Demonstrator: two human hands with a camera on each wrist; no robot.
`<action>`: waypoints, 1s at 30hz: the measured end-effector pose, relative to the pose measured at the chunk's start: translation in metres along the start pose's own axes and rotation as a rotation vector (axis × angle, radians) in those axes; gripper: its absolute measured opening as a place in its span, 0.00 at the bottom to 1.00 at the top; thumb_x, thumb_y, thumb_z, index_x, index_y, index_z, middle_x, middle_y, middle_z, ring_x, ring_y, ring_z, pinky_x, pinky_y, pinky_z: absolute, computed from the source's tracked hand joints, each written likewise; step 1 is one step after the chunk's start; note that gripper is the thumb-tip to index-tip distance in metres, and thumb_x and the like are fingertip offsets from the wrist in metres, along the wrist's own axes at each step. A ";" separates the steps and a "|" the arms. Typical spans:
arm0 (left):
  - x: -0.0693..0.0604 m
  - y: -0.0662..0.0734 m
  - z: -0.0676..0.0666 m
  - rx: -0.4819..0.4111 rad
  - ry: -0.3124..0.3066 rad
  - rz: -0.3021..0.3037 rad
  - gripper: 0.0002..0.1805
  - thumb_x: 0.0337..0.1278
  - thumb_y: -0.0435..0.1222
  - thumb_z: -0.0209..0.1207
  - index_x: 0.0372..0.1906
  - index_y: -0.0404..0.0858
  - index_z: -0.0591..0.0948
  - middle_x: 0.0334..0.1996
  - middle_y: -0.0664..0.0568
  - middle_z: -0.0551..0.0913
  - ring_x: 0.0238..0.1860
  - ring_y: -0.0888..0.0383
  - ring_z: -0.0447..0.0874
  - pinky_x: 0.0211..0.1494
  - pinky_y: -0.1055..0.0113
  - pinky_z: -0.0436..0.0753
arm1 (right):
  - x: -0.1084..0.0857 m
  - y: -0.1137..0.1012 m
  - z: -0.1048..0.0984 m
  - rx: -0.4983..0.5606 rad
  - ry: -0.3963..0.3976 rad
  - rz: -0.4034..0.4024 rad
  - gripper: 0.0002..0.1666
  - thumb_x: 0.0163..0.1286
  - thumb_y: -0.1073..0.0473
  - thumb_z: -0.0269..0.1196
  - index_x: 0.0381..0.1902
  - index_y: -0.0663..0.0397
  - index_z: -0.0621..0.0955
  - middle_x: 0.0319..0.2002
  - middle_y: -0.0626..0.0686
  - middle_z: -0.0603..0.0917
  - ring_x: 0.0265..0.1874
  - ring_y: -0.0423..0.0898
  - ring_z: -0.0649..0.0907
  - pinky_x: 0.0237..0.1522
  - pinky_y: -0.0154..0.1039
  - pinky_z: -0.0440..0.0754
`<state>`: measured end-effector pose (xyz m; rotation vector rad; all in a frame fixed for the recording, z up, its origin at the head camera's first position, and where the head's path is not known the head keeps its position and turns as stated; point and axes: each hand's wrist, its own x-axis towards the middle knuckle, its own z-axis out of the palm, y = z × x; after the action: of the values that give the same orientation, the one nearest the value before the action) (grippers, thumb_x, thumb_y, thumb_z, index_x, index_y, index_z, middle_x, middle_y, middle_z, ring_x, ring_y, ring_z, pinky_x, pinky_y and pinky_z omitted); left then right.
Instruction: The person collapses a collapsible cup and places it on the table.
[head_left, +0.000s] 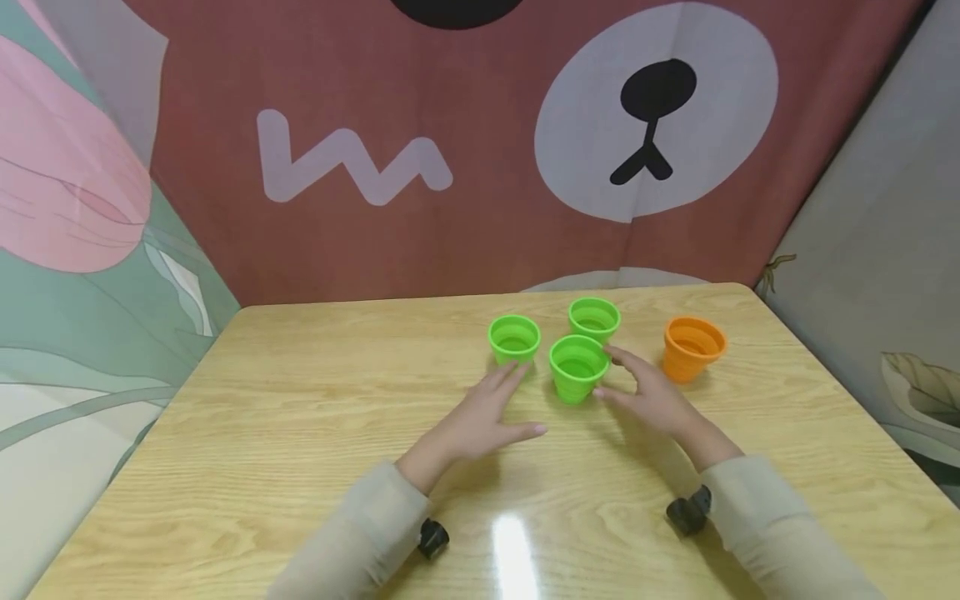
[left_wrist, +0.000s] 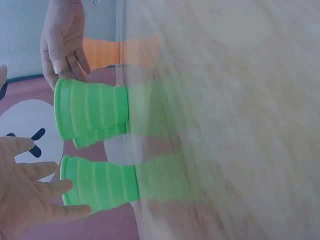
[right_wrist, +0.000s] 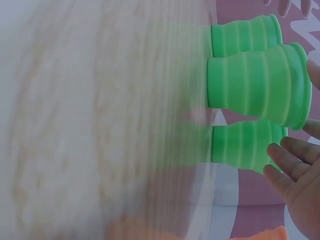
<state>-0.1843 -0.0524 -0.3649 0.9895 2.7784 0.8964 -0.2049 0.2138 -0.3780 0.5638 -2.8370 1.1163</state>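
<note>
Reddish-brown bear-print cloth [head_left: 487, 242] backs our wood-grain table [head_left: 322, 375]. We seem mid-reach: our spread left hand [head_left: 480, 421] is by one ribbed green plastic cup [head_left: 514, 337], our right hand [head_left: 651, 397], thumb parted, beside the nearest green cup [head_left: 578, 371]; both look empty. Gripping calls for curling fingers; contact is unclear, and the right-wrist view crops the tapered orange cup [right_wrist: 267, 235].

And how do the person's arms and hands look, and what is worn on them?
The left sleeve and right sleeve are long, plain and pale beige. Small black devices show beside the cuffs. The left hand and right hand wear no gloves; I see no rings.
</note>
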 end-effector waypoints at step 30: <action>0.040 0.004 0.021 -0.139 -0.064 0.032 0.46 0.48 0.58 0.50 0.66 0.41 0.45 0.65 0.47 0.45 0.64 0.51 0.42 0.62 0.55 0.49 | 0.008 0.010 0.001 0.099 0.095 -0.087 0.34 0.55 0.55 0.62 0.56 0.65 0.65 0.52 0.64 0.70 0.49 0.61 0.69 0.51 0.56 0.64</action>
<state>-0.2089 -0.0155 -0.3753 1.0243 2.6139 1.0270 -0.2160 0.2177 -0.3841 0.6156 -2.6624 1.2382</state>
